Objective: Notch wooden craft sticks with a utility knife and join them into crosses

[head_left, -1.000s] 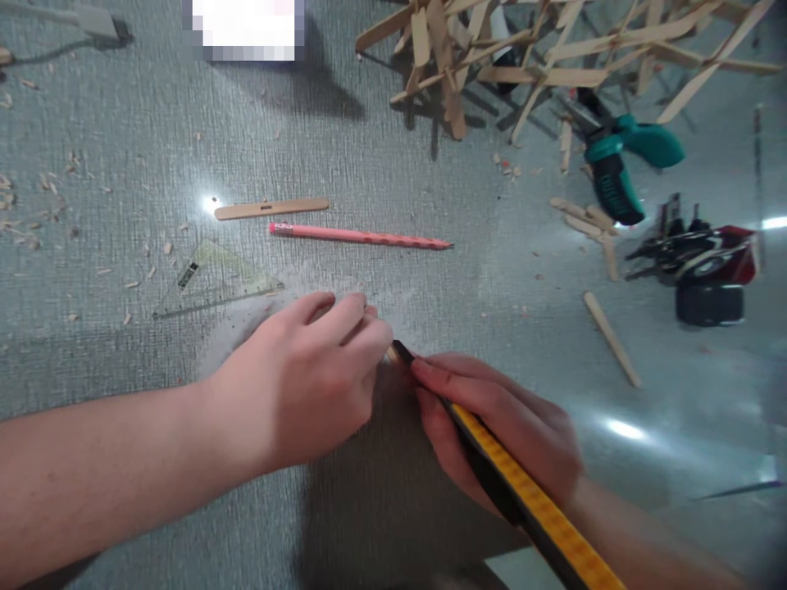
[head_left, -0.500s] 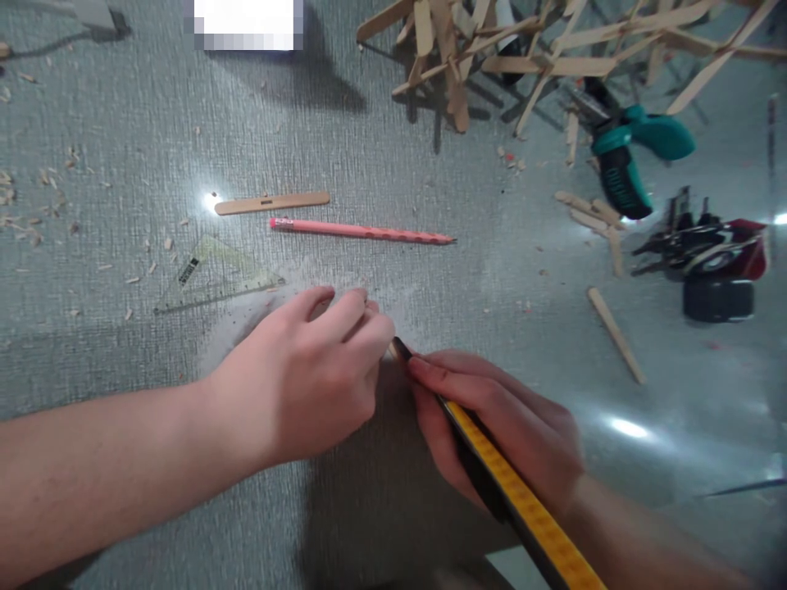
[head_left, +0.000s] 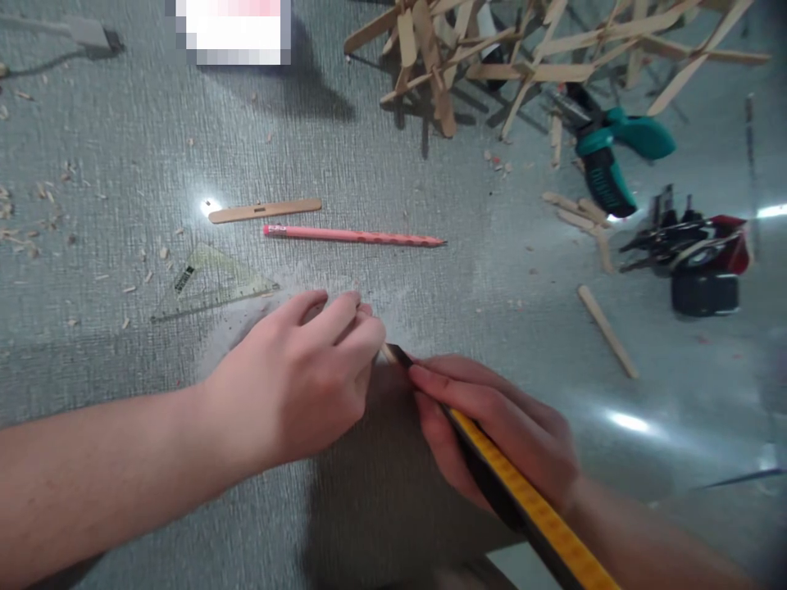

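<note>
Edging slightly away from the left hand (head_left: 301, 377), the right hand (head_left: 513, 419) wraps firmly around a yellow knife (head_left: 522, 493), blade (head_left: 401, 356) meeting a mostly hidden stick (head_left: 388, 354) pinched in left fingertips; whittling seems underway, the next stroke calling for steadiness.

R grip (head_left: 507, 416) on yellow-blk knife (head_left: 532, 496), L grip (head_left: 311, 373) (palm down) nr blade (head_left: 400, 356), pink pencil (head_left: 341, 234), stick (head_left: 279, 209)

Head-worn camera, facing forward and down, close over grey tabletop (head_left: 381, 172)
</note>
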`<state>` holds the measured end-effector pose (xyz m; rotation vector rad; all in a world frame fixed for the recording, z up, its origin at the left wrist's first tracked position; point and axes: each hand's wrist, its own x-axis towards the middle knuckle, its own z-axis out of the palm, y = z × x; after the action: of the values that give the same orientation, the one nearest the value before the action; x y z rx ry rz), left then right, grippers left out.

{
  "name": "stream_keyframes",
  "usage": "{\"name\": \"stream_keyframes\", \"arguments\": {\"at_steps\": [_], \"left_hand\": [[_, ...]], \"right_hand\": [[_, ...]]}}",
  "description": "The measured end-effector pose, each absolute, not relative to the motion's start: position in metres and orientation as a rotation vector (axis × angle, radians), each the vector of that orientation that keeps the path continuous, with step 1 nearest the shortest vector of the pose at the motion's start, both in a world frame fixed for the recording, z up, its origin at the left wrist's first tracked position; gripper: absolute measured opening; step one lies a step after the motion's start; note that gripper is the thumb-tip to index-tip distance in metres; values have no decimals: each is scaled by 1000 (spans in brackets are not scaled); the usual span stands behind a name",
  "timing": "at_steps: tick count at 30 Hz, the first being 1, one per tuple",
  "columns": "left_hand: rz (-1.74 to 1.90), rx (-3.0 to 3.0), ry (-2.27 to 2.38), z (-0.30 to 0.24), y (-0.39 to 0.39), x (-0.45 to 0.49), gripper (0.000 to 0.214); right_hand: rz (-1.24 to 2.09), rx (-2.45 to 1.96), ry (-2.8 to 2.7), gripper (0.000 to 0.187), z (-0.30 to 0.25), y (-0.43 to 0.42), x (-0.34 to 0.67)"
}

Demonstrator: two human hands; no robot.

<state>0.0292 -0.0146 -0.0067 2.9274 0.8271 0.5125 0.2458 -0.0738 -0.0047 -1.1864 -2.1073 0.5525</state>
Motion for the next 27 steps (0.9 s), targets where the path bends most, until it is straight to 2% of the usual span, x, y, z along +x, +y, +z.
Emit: {"name": "stream_keyframes", "arguments": {"at_steps": [18,27], "left_hand": [[492,2920,812,-5,-14,29,19],[486,2913,806,-9,-12,26,26]], "right_hand": [[586,-1288,-2120,38,1,-71,242],[570,-1212,-2130,36,0,-69,243]]}}
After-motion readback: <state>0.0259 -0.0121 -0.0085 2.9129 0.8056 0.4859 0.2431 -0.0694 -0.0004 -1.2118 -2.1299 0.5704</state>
